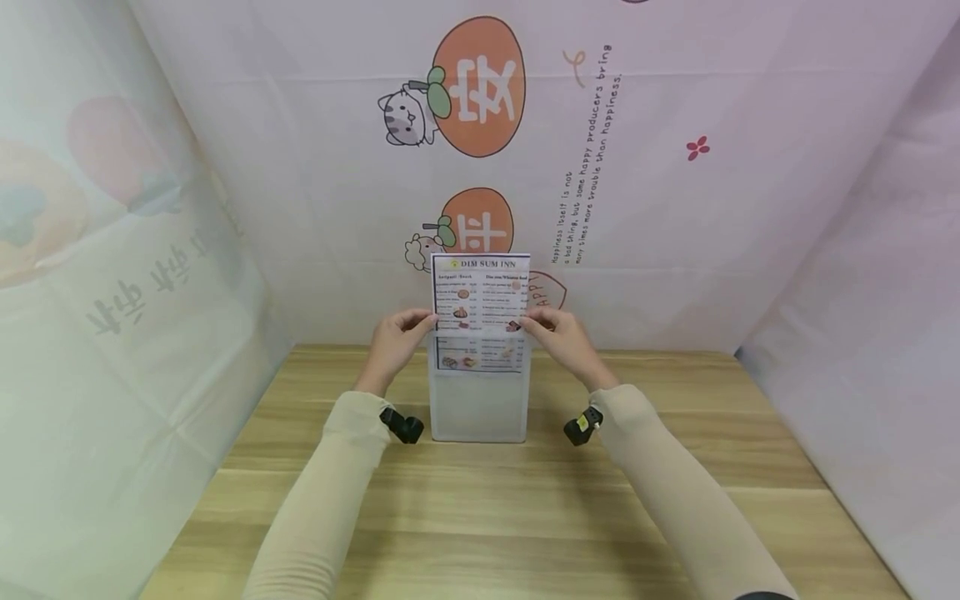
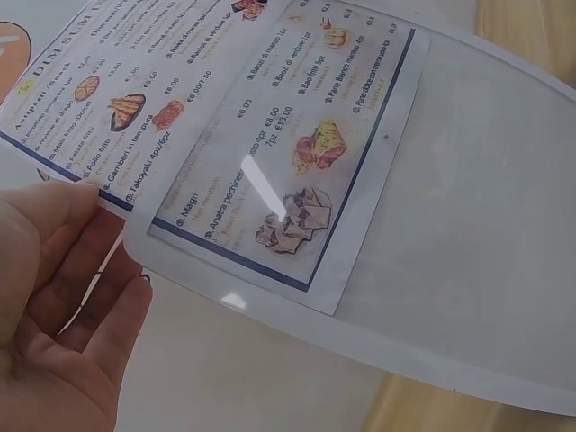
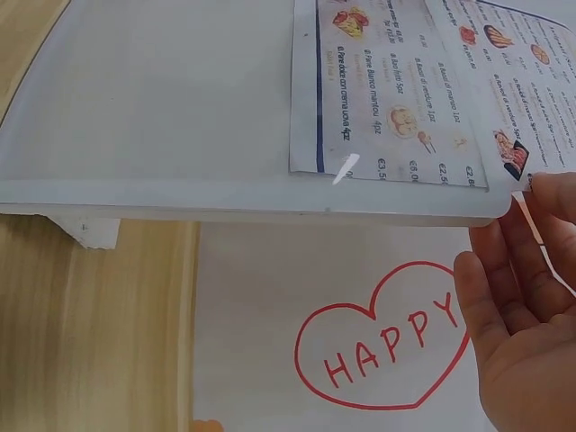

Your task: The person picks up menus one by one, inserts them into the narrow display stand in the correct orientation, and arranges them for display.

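Menu sheet (image 1: 480, 292), headed DIM SUM INN, sits partway inside clear holder (image 1: 480, 408): lower portion behind transparent front, upper portion protruding above holder's top edge. Left hand (image 1: 393, 346) pinches sheet's left edge, thumb against fingers; right hand (image 1: 564, 343) pinches right edge likewise. Holder stands on wood-grain table (image 1: 480, 525), before printed cloth (image 1: 322, 208). Sheet's bottom edge well above holder's base.

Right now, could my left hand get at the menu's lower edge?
Probably not directly: the clear holder covers the menu at its lower edge; your left hand pinches it higher up.
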`<state>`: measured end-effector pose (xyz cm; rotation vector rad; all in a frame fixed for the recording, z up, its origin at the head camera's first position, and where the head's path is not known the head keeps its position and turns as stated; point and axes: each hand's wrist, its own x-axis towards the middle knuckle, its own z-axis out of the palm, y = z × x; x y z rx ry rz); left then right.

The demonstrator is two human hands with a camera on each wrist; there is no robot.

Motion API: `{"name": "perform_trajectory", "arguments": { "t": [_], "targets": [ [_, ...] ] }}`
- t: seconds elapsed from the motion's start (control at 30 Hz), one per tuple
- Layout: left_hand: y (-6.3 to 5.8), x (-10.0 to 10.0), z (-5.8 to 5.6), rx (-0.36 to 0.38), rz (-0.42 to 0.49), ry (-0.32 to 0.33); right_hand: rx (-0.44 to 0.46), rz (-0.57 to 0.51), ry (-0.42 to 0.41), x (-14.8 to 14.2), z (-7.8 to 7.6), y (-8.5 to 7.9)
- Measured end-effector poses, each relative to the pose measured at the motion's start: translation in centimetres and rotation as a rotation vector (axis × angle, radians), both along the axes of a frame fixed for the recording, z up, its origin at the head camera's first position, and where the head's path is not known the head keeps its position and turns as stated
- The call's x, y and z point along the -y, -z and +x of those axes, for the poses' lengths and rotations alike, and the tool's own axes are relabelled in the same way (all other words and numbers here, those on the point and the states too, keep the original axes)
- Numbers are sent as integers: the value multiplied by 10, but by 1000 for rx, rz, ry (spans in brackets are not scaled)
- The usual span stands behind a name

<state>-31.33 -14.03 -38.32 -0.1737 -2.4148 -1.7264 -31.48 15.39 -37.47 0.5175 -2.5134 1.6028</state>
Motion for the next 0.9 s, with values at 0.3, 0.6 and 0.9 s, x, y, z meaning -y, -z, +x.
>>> {"name": "perform_trajectory", "arguments": {
  "t": [0.3, 0.6, 0.9],
  "targets": [
    [5, 1, 3, 15, -15, 1, 17, 21, 0, 0, 2, 5],
    [8, 2, 3, 2, -32, 9, 18, 28, 8, 0, 2, 8],
    [10, 2, 5, 18, -25, 9, 17, 19, 5, 1, 3, 12]
  ]
}}
